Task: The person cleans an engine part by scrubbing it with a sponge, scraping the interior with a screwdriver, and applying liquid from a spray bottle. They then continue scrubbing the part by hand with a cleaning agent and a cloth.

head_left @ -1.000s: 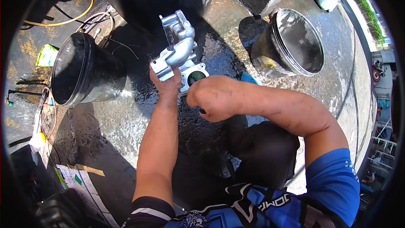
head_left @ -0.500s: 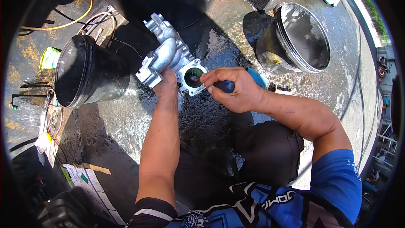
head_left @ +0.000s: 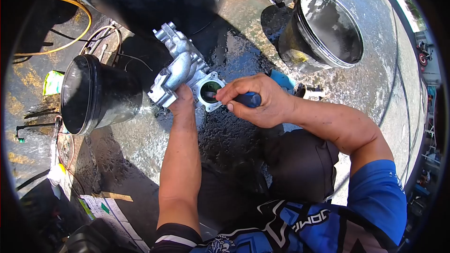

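Note:
A cast-metal intake manifold is held up over the wet ground, its round flanged opening facing me. My left hand grips it from below, with the fingers mostly hidden behind the casting. My right hand is closed around the dark blue handle of what looks like a screwdriver. Its front end reaches into the round opening; the tip is hard to make out inside.
A black bucket stands at left and another bucket, with grey residue inside, at upper right. A blue object lies beyond my right wrist. A yellow hose curves at upper left, and papers lie at lower left.
The view has shifted slightly, so the buckets sit differently in it. The screwdriver is still in the manifold's opening, with my right hand slightly changed in angle; both grips stay the same.

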`<state>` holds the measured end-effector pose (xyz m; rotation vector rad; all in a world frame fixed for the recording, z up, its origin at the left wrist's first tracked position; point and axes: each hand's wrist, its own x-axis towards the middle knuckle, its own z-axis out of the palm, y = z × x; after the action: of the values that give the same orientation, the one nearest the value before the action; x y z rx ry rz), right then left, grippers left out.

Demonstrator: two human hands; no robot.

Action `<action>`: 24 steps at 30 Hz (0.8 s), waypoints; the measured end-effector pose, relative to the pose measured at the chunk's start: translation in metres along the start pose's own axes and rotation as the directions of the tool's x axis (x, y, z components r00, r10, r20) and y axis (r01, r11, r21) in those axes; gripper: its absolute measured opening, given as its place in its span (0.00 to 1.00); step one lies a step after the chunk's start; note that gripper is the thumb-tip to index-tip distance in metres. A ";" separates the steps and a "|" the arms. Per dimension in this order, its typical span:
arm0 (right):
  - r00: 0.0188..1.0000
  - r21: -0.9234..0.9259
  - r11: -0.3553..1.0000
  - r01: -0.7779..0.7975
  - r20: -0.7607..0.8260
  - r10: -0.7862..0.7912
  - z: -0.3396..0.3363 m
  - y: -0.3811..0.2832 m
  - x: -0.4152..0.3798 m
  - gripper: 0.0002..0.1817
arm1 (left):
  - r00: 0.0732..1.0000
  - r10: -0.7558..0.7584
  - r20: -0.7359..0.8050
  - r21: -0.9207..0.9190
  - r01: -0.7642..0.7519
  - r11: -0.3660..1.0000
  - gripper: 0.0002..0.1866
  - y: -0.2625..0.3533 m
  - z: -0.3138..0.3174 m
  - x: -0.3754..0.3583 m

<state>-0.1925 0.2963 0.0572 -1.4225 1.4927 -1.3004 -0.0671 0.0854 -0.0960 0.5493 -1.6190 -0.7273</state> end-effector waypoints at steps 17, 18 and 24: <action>0.986 0.045 0.991 -0.123 -0.106 0.127 -0.069 -0.078 -0.015 0.06 | 0.937 -0.006 0.349 0.201 -0.068 0.977 0.12 0.003 0.001 -0.010; 0.982 0.059 0.997 -0.050 -0.181 0.060 -0.079 -0.081 -0.023 0.07 | 0.928 0.029 0.373 0.275 -0.140 0.951 0.13 -0.004 -0.004 -0.009; 0.929 0.205 0.966 0.156 -0.363 -0.073 -0.160 -0.119 -0.107 0.14 | 0.947 -0.132 0.293 0.171 0.084 0.982 0.12 -0.004 -0.004 0.003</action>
<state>-0.2927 0.4440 0.1961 -1.1831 1.4361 -1.8172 -0.0634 0.0800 -0.0967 0.6689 -1.9558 -0.7999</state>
